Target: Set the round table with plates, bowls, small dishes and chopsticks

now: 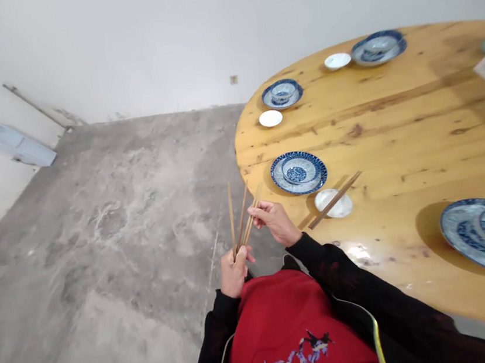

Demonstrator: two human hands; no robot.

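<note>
Several wooden chopsticks (241,220) fan upward out of my left hand (234,269), which is closed around their lower ends. My right hand (274,220) pinches some of the same chopsticks higher up, on the right side of the bunch. Both hands are in front of my body, just off the table's left edge. Right of my right hand, a pair of brown chopsticks (335,200) lies across a small white bowl (341,207). Close by is a blue-patterned plate (278,180) with a matching bowl (299,170) on it.
The round wooden table (397,145) bears further place settings: a plate (264,97) with a white dish (271,118), another plate (401,47) with a white dish (338,61), and a large plate (455,226) near me. Bare concrete floor (122,249) lies left; a water dispenser (11,139) stands by the wall.
</note>
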